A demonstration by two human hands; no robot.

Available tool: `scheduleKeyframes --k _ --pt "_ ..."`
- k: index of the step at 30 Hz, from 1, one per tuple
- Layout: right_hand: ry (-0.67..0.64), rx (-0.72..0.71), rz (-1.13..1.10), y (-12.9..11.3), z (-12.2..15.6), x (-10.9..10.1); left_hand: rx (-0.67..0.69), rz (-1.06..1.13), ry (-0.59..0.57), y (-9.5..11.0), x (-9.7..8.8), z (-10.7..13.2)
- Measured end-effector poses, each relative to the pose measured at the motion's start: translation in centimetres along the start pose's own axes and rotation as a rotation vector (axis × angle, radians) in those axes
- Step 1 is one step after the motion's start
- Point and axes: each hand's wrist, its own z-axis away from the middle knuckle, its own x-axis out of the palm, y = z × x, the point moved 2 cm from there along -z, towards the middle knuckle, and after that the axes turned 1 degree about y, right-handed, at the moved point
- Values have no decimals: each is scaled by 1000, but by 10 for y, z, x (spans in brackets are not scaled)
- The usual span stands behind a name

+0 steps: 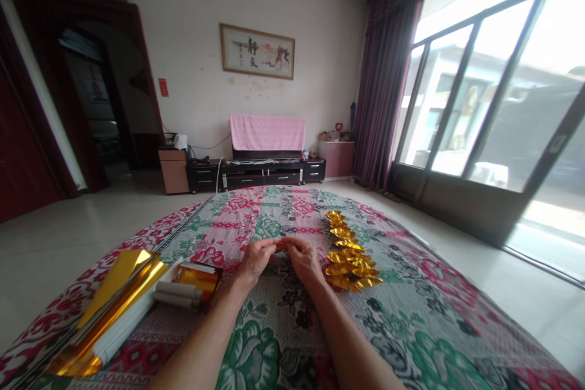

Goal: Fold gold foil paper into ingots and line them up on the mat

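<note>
My left hand (256, 258) and my right hand (304, 259) meet over a floral cloth (283, 317), fingers pinched together on a small piece of gold foil paper (282, 245) held between them. Most of that piece is hidden by my fingers. Just right of my right hand lies a row of several folded gold paper ingots (348, 251). To the left of my left hand sit sheets of gold foil paper (116, 295) and a few rolled white-and-gold sheets (185, 286).
The cloth covers a wide low surface in a living room. A dark TV cabinet (256, 173) with a pink cover stands at the far wall. Large glass doors (493, 103) and purple curtains are on the right, a dark doorway (91, 109) on the left.
</note>
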Motion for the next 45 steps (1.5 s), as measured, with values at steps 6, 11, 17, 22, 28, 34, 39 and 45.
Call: scheduleKeyframes --k 6,11,17,22,28,34,39,45 --pt "1 16 49 1 0 -1 10 -17 13 -2 -1 0" --pt "-30 -2 73 -3 2 -1 -55 24 90 -1 0 0" --pt "-26 -1 52 -5 3 -1 -67 1 58 0 1 0" --pt "-59 -19 69 -5 3 -2 -61 -25 94 -2 0 0" --pt "-64 -5 41 -4 3 -2 -81 -33 89 0 1 1" --pt "-60 2 43 -1 2 -1 -39 -27 -9 0 1 2" --pt "-69 -17 18 0 2 -1 -50 7 -10 2 1 2" --pt "-108 -40 11 1 2 0 -53 -34 63 1 1 2"
